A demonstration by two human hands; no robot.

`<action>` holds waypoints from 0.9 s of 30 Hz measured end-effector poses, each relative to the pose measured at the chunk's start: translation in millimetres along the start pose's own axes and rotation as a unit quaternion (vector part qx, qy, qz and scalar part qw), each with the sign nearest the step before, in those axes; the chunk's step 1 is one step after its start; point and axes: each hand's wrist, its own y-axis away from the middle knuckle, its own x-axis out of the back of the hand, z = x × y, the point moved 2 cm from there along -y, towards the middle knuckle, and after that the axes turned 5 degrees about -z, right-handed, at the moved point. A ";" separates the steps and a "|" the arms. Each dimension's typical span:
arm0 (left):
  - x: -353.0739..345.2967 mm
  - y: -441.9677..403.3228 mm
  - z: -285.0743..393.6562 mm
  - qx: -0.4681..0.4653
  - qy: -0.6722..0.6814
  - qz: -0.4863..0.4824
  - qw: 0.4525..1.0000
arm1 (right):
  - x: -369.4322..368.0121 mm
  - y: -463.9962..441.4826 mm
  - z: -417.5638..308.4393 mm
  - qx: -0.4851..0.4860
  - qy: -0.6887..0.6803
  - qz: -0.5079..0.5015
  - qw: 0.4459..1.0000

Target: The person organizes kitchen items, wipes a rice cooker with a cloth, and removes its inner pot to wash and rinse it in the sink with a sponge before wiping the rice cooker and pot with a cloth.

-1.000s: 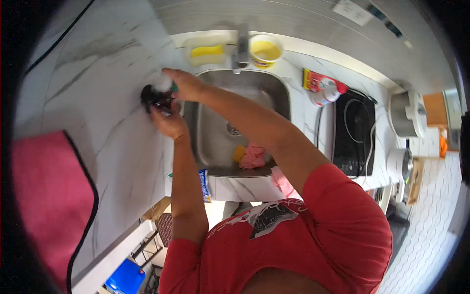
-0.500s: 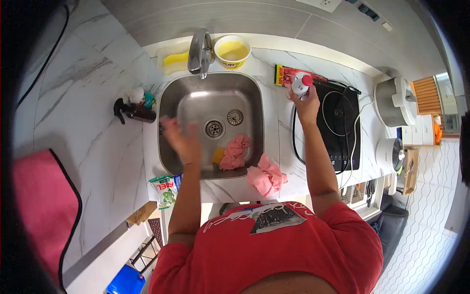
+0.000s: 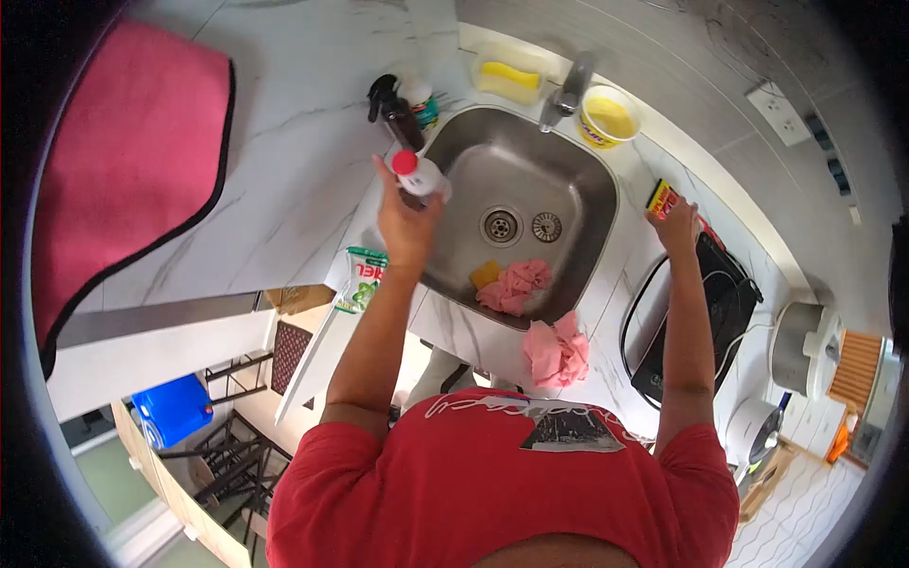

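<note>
My left hand (image 3: 409, 227) is closed round a white bottle with a red cap (image 3: 420, 176), over the left edge of the steel sink (image 3: 464, 156). Just beyond it stand a dark spray bottle (image 3: 398, 118) and a white and green container (image 3: 418, 100). On the right, my right hand (image 3: 674, 227) grips a red and yellow packet (image 3: 662, 200) near the black cooktop (image 3: 705, 317). A pink cloth (image 3: 516, 287) and a yellow sponge (image 3: 486, 275) lie in the sink. Another pink cloth (image 3: 557, 350) lies on the sink's front edge.
Behind the sink are the faucet (image 3: 568, 93), a yellow sponge in a tray (image 3: 509, 79) and a yellow tub (image 3: 607, 117). A green and white packet (image 3: 362, 278) lies front left. A pink mat (image 3: 142, 142) covers the far left counter. Two appliances (image 3: 800, 348) stand at right.
The red-capped bottle has passed from my right hand to my left and moved left across the sink. My right hand has taken hold of the red and yellow packet. The view has turned.
</note>
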 end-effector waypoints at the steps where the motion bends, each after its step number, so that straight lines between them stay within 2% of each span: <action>1: 14.0 -6.0 -4.3 0.004 -0.096 0.059 0.994 | -27.1 -8.1 8.8 0.009 0.002 -0.001 1.000; 2: 23.7 -13.1 -7.9 0.006 -0.189 0.115 0.975 | -51.6 -14.5 15.3 0.030 0.027 0.052 0.998; 3: 27.8 -18.4 -15.2 0.010 -0.191 0.121 0.974 | -61.8 -15.3 15.9 0.051 0.051 0.105 0.992; 4: 30.1 -23.1 -25.9 0.015 -0.215 0.141 0.966 | -51.4 -9.5 6.1 0.032 -0.002 0.046 0.998; 5: 31.0 -27.6 -36.4 0.020 -0.238 0.160 0.958 | -54.5 -5.7 -0.1 0.038 0.000 0.046 0.998; 7: 26.4 -33.5 -53.2 0.009 -0.233 0.189 0.954 | -66.4 4.7 -8.1 0.114 -0.003 0.104 0.988; 8: 23.9 -35.6 -60.4 0.020 -0.248 0.196 0.949 | -70.7 15.2 -14.0 0.204 0.011 0.246 0.947; 11: 19.8 -34.6 -70.5 0.024 -0.251 0.220 0.943 | -77.7 22.8 -13.5 0.249 0.010 0.206 0.946; 13: 19.4 -34.9 -60.2 0.023 -0.228 0.212 0.950 | -47.2 35.9 -29.7 0.258 -0.006 0.235 0.937; 15: 21.9 -19.7 -46.2 0.060 -0.193 0.195 0.960 | 0.7 57.5 -50.8 0.259 -0.043 0.261 0.929; 16: 22.3 -4.7 -37.3 0.050 -0.148 0.196 0.968 | 22.6 69.8 -66.1 0.283 -0.127 0.284 0.907; 17: 22.5 9.6 -26.0 0.038 -0.103 0.194 0.975 | 43.8 81.8 -82.8 0.283 -0.127 0.285 0.907; 19: 18.1 44.1 14.9 -0.092 -0.177 0.024 0.980 | 67.6 108.1 -112.5 0.279 -0.314 0.218 0.881; 21: 13.5 67.1 75.3 -0.118 -0.238 -0.119 0.957 | 58.2 121.2 -145.3 0.279 -0.503 0.092 0.813; 24: 16.3 67.8 76.4 -0.125 -0.269 -0.087 0.951 | 44.6 158.0 -224.3 0.208 -0.690 -0.094 0.687; 25: 25.5 67.5 61.7 -0.074 -0.270 -0.077 0.957 | 48.2 172.7 -250.7 0.179 -0.728 -0.158 0.643; 26: 41.6 67.0 37.8 -0.098 -0.260 -0.068 0.958 | 19.2 170.9 -276.1 0.143 -0.764 -0.216 0.591; 27: 61.2 65.4 22.3 -0.083 -0.289 -0.074 0.951 | -1.6 170.9 -303.7 0.115 -0.804 -0.253 0.526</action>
